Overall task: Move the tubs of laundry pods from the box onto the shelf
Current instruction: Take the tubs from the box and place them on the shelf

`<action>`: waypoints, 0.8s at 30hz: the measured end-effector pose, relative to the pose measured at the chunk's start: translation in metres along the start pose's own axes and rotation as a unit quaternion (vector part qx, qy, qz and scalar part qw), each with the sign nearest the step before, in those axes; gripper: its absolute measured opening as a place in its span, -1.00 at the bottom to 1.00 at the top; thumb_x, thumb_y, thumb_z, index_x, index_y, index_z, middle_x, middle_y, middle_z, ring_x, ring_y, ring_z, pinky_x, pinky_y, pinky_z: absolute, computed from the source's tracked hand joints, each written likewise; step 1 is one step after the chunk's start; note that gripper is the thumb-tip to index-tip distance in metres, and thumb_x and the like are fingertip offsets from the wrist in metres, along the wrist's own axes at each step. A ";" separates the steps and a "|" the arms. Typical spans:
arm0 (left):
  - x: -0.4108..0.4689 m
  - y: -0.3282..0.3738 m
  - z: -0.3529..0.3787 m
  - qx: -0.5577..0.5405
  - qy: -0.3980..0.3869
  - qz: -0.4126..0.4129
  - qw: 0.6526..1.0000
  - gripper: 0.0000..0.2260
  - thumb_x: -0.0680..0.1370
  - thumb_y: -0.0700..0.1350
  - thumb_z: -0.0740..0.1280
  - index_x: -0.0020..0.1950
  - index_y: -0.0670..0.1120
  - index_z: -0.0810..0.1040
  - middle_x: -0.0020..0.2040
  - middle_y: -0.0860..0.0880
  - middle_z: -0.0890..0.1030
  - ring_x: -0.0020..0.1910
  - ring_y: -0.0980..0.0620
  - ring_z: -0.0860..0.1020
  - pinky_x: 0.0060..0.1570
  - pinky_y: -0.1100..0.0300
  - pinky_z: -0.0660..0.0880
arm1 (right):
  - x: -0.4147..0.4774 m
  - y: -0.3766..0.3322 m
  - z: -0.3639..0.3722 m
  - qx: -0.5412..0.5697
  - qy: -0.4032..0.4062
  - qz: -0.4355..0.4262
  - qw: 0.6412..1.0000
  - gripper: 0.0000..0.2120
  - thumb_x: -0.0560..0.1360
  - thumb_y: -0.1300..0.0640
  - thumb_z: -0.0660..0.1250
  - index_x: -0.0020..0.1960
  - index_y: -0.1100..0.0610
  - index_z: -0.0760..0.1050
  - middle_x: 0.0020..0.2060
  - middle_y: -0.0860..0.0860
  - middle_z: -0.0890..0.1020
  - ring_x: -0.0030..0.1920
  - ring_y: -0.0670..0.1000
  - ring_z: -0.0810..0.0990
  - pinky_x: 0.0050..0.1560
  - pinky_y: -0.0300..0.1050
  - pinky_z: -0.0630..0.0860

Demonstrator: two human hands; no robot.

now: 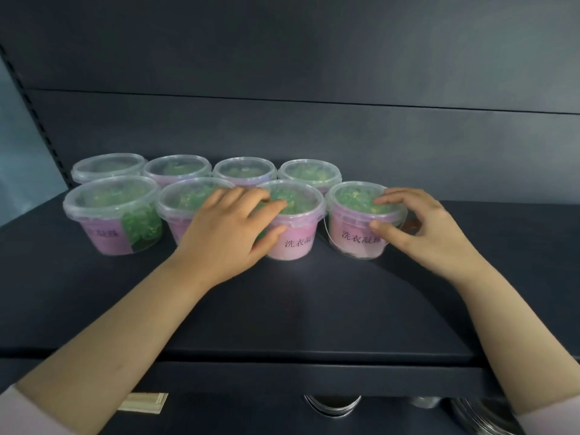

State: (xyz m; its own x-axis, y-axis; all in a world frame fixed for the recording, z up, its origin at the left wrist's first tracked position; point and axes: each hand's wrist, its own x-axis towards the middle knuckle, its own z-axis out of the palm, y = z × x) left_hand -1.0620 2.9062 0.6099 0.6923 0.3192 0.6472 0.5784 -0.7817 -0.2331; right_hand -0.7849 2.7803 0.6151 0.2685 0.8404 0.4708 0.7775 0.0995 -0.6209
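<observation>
A front tub [296, 246] and the end tub [351, 243] are gripped by the left hand [226, 233] and right hand [430, 233], fingers [395, 198] seemingly curled over the lids; the back tubs [246, 171] could be knocked by a shove.

The tubs [110, 196] are clear plastic with pink labels [295, 251] printed in black characters; the pods [141, 226] inside are green. The shelf [282, 309] is dark blue-grey; sleeves [18, 412] pale pink.

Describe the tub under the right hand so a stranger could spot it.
On the dark shelf, eight clear-lidded tubs of green pods stand in two rows of four. Go to the front row's right end. The rightmost tub has no tub to its right, and the right hand grips it.
</observation>
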 end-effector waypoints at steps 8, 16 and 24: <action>-0.004 -0.003 -0.003 -0.057 0.021 -0.025 0.998 -0.65 0.55 0.06 0.24 0.19 -0.10 0.61 0.09 -0.05 0.60 0.05 -0.13 0.57 0.13 -0.05 0.44 | -0.003 0.002 0.008 0.017 0.026 -0.021 0.999 -0.64 0.38 -0.10 0.44 0.15 -0.07 0.54 0.17 -0.17 0.55 0.23 -0.01 0.50 0.23 0.02 0.49; -0.004 -0.003 -0.004 -0.079 0.021 -0.037 0.996 -0.65 0.55 0.06 0.24 0.20 -0.11 0.60 0.13 -0.04 0.60 0.11 -0.11 0.56 0.18 -0.05 0.42 | -0.007 -0.002 0.013 -0.049 0.065 -0.041 0.996 -0.63 0.41 -0.04 0.45 0.20 -0.04 0.54 0.32 -0.06 0.41 0.34 -0.05 0.31 0.36 -0.13 0.27; -0.002 0.006 -0.001 -0.119 0.053 -0.005 0.992 -0.76 0.55 -0.10 0.31 0.15 -0.14 0.62 0.10 -0.04 0.62 0.05 -0.07 0.59 0.08 -0.02 0.49 | -0.006 -0.002 0.009 -0.042 0.067 -0.091 0.993 -0.84 0.46 0.12 0.44 0.04 0.01 0.61 0.06 -0.13 0.62 0.20 -0.03 0.48 0.34 -0.16 0.30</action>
State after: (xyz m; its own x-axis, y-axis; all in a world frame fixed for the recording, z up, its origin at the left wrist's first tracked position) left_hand -1.0605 2.8998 0.6079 0.6307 0.2795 0.7239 0.4587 -0.8868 -0.0573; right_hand -0.7938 2.7802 0.6079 0.1883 0.7331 0.6535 0.8631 0.1941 -0.4664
